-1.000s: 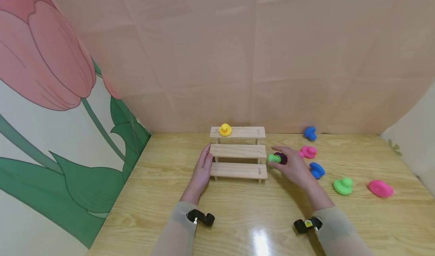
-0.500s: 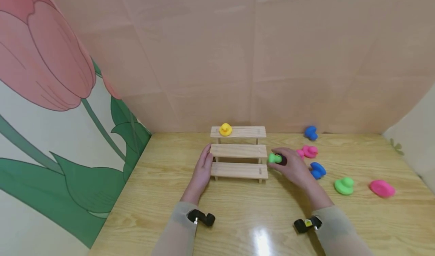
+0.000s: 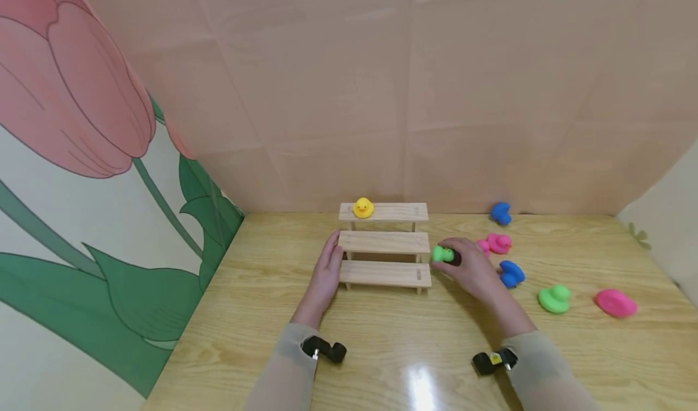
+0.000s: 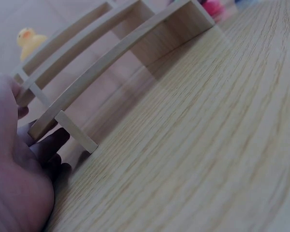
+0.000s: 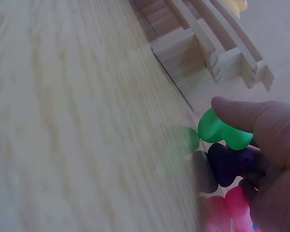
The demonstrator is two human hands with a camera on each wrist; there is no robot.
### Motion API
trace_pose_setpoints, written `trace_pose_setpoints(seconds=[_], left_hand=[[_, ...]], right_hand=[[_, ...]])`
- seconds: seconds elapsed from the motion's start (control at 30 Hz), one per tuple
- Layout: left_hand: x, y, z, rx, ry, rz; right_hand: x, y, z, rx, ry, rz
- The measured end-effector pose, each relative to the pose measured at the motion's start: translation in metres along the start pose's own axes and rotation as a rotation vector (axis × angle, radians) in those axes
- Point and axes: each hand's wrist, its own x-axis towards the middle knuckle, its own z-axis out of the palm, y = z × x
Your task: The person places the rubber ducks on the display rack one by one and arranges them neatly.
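Note:
A three-step wooden shelf (image 3: 385, 242) stands on the table, with a yellow rubber duck (image 3: 362, 208) on its top step. My left hand (image 3: 325, 271) holds the shelf's left end; in the left wrist view its fingers (image 4: 53, 145) reach in under the lowest step. Just off the shelf's right end, my right hand (image 3: 469, 268) pinches a small green rubber duck (image 5: 222, 130), thumb on its near side. Right beside that duck, below the palm, is a dark purple rubber duck (image 5: 227, 164), partly hidden by the fingers.
Right of my right hand lie more rubber ducks: two blue ones, a back one (image 3: 500, 213) and a nearer one (image 3: 511, 274), a green one (image 3: 554, 299) and several pink ones, including one at far right (image 3: 615, 302). A pinkish cloth (image 3: 327, 96) hangs behind the table.
The green duck has turned slightly in my right hand, and the purple duck shows less beneath the fingers. My left hand stays at the shelf's end.

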Motion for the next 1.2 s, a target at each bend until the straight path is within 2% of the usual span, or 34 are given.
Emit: trace_pose_setpoints(seconds=[0.2,0.7,0.9,1.2], left_hand=[[-0.001,0.001,0.0,-0.001,-0.003,0.003],[-0.001,0.001,0.0,0.006,0.0,-0.003],[-0.001,0.001,-0.001,0.0,0.0,0.012],[-0.001,0.001,-0.001,0.012,-0.001,0.026]], right_hand=[[-0.001,-0.001,-0.004,0.005,0.009,0.013],[-0.005,-0.011,-0.019,0.069,0.002,0.114],[-0.006,-0.018,-0.026,0.081,0.015,0.162],[-0.007,-0.031,-0.034,0.141,0.084,0.112]])
